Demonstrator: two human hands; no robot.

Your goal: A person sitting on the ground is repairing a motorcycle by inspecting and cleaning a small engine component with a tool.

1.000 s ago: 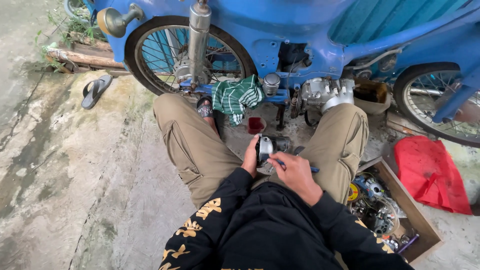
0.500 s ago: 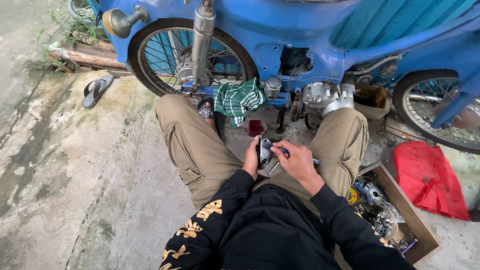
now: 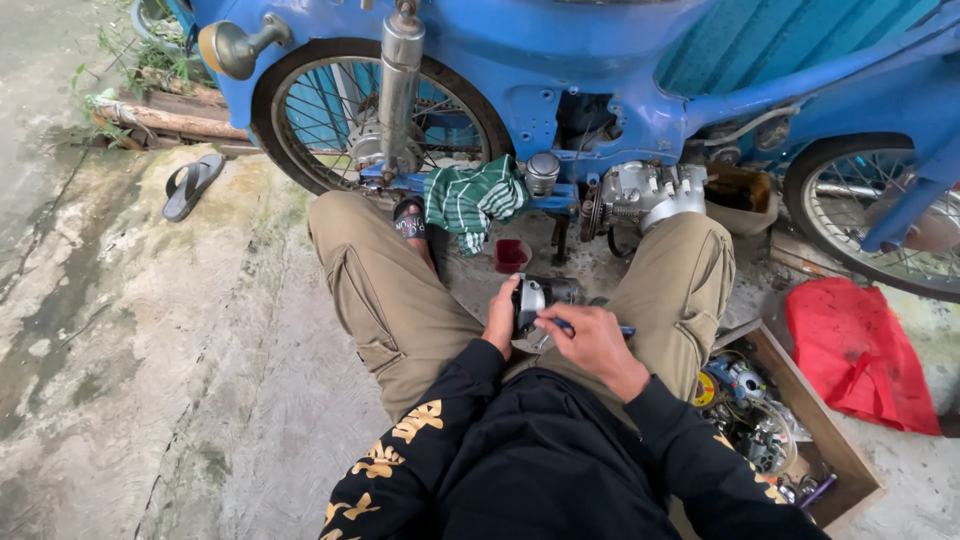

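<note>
Grey metal fills our left hand [image 3: 500,318], which is wrapped around a small engine part [image 3: 537,303] held above our lap, between our knees. Our right hand [image 3: 592,343] pinches a thin blue-handled tool [image 3: 590,327], tip set against that part, so we judge we are mid-way through picking or scraping at it; the next move seems to call for a steady grip and fine pressure. Right of the part, a wooden box [image 3: 815,425] holds jumbled parts and wires. Beyond, a small red cup [image 3: 511,256] sits under the blue motorbike [image 3: 600,70]; its contents are unclear.
</note>
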